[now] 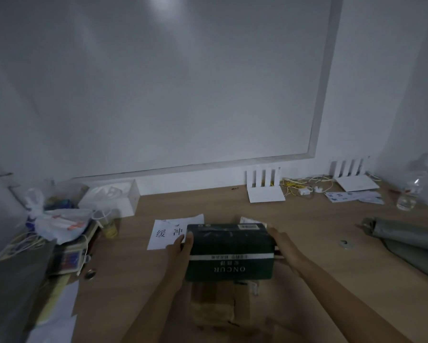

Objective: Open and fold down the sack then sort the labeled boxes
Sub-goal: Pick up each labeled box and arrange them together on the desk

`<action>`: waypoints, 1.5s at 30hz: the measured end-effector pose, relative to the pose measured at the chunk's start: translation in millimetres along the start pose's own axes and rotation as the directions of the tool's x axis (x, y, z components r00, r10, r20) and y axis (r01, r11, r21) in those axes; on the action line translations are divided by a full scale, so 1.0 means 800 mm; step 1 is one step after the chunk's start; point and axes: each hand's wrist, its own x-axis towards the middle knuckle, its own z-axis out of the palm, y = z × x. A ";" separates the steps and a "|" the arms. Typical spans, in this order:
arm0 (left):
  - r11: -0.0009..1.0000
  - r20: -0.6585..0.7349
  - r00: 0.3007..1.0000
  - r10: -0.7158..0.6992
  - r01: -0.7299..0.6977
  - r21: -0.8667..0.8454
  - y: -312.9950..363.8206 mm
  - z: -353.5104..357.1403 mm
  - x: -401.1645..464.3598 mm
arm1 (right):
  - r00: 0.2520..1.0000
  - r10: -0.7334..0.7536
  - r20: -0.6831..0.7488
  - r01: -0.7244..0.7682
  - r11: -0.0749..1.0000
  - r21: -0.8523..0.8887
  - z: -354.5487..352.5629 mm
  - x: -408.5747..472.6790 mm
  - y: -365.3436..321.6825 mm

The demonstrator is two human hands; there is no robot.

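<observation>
— What did you have between your hands?

— You held a dark green box (230,251) marked ONCUR, the lettering upside down to you, with a pale strip across its top. It sat in the middle of the wooden surface (208,204), just above a brown cardboard box (214,310) that lay nearer to you.

— And the grip on each side?

— Your left hand (180,246) pressed flat against the box's left end, fingers straight and together. Your right hand (286,246) lay along the right end, fingers extended; I could not tell whether the fingertips curled over the far edge.

— What lay around your hands?

— Just beyond your left hand was a white sheet (169,231) printed with two black characters, its right edge tucked behind the box. Further left stood a yellowish plastic cup (110,225), a white plastic bag (62,225) on a heap of books and cables, and a white carton (114,198) against the wall. Well beyond your right hand stood a white router (264,186) with upright antennas, a tangle of yellow wires (297,185) and a second router (351,175). Far right of the same hand were a clear bottle (407,195) and folded grey fabric (406,240), possibly the sack, though I could not be sure.
</observation>
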 end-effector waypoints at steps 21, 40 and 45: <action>0.947 -0.052 0.946 0.320 -0.320 -0.001 0.058 -0.019 0.004 | 0.960 -0.230 -0.159 0.245 0.966 0.081 -0.008 -0.004 -0.060; 0.979 -0.084 0.979 0.185 -0.191 -0.073 0.062 0.010 -0.007 | 0.952 -0.215 -0.219 0.253 0.953 0.164 -0.029 -0.047 -0.063; 0.983 -0.029 0.983 0.183 -0.183 -0.006 0.059 0.026 -0.007 | 0.945 -0.213 -0.249 0.245 0.963 0.108 -0.047 -0.032 -0.043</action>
